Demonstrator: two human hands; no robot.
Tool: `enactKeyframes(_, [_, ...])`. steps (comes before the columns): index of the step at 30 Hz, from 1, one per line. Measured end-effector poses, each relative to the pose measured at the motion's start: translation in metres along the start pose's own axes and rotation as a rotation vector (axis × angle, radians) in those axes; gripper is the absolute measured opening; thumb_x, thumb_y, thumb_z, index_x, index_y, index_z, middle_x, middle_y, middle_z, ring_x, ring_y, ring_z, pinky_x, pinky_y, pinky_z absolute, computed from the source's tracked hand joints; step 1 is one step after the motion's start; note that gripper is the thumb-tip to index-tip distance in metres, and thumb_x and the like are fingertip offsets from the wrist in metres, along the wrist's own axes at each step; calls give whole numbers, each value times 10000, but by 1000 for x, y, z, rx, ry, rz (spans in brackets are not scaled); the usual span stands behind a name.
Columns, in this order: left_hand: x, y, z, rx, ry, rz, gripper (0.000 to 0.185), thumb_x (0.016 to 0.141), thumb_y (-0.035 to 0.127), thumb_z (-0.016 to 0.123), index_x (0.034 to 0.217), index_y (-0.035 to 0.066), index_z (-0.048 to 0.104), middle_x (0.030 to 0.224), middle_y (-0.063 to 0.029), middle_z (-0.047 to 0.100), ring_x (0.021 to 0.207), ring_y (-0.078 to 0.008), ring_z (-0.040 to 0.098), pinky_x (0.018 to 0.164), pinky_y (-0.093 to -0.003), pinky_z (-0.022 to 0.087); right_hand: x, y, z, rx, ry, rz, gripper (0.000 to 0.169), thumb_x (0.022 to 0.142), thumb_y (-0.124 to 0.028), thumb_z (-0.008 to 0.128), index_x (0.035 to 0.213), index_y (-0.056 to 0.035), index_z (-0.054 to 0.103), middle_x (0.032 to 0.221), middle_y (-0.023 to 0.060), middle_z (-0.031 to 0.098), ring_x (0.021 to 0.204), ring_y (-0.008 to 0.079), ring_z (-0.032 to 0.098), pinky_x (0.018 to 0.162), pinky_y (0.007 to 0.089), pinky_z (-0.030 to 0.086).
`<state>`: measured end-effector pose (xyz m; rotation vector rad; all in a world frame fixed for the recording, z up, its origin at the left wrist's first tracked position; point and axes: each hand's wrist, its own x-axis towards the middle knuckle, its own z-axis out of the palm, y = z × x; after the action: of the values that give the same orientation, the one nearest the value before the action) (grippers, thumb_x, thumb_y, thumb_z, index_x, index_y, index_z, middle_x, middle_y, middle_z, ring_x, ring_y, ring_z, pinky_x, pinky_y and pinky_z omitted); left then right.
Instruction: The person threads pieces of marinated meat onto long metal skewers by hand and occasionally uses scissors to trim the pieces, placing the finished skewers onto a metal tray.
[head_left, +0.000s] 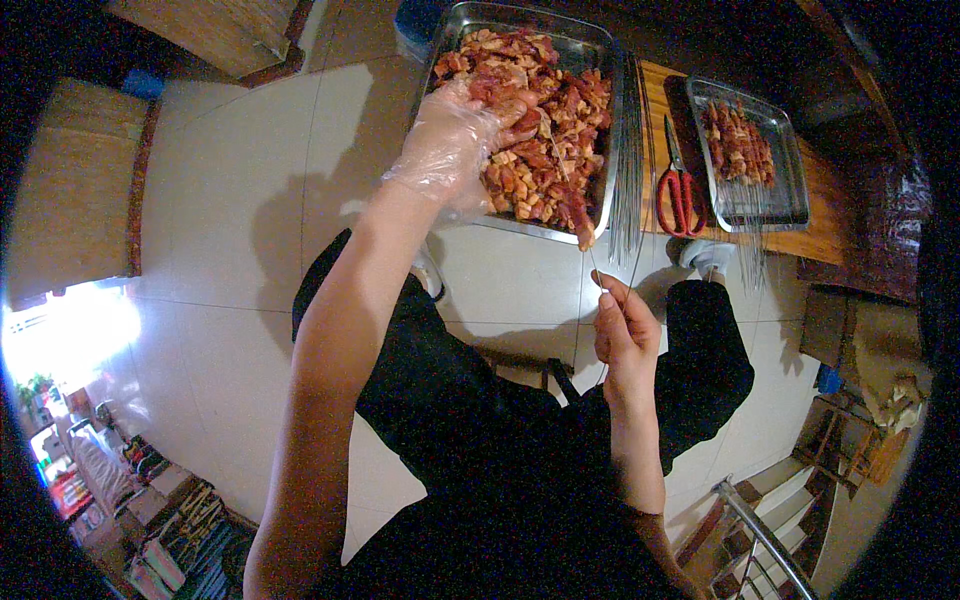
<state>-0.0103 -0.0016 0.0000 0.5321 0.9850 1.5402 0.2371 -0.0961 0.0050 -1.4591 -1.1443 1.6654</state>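
A large metal tray (551, 232) holds a heap of cut raw meat (525, 157). My left hand (465, 127), in a clear plastic glove, is over the heap with its fingers on pieces of meat. My bare right hand (626, 326) pinches a thin metal skewer (596, 270) below the tray's near edge. Meat is threaded on this skewer, with one piece (581, 221) close to the tray's rim; its tip end reaches towards my left fingers. Loose metal skewers (626, 180) lie along the tray's right side.
Red-handled scissors (681, 199) lie on a wooden board (656, 97). Right of them, a smaller metal tray (791, 202) bears several loaded meat skewers (739, 150), their bare ends over its near edge. A metal railing (765, 536) stands at lower right, wooden furniture (82, 187) at left.
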Motion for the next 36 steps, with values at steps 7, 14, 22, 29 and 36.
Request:
enactKeyframes(7, [-13, 12, 8, 162, -59, -33, 274, 850, 19, 525, 1123, 24, 511, 1039, -85, 612, 920, -200, 617, 818, -401, 534, 2, 0, 1, 49, -12, 32, 257, 920, -167, 513, 1139, -44, 571, 573, -98, 342, 448, -2, 250, 396, 169, 180])
enactKeyframes(14, [-3, 1, -14, -177, -145, -115, 308, 856, 77, 533, 1155, 32, 475, 1115, -140, 563, 1054, -293, 556, 901, -521, 474, 2, -1, 0, 18, 9, 19, 254, 920, -171, 518, 1132, -45, 577, 570, -100, 336, 443, -2, 243, 390, 172, 175])
enactKeyframes(22, [-1, -2, -15, -200, -81, -120, 390, 843, 15, 497, 1221, 49, 410, 1178, -146, 528, 1098, -314, 529, 933, -511, 453, -1, 2, 2, -90, -1, -29, 241, 904, -144, 540, 1101, -23, 609, 687, -90, 453, 599, 14, 358, 524, 169, 278])
enactKeyframes(29, [-6, 4, -10, -185, -69, -45, 328, 861, -51, 452, 1167, 67, 463, 1113, -97, 563, 1031, -224, 574, 818, -389, 533, 0, 8, 6, -118, -12, -45, 239, 921, -158, 509, 1111, -38, 591, 581, -95, 364, 456, -6, 269, 401, 171, 198])
enactKeyframes(36, [-8, 8, -3, -123, 20, -76, 316, 866, -45, 460, 1159, 69, 491, 1108, -82, 575, 1005, -216, 586, 802, -345, 531, -4, -2, 4, -120, -3, 22, 241, 903, -148, 547, 1095, -17, 611, 696, -75, 470, 607, 20, 364, 530, 171, 291])
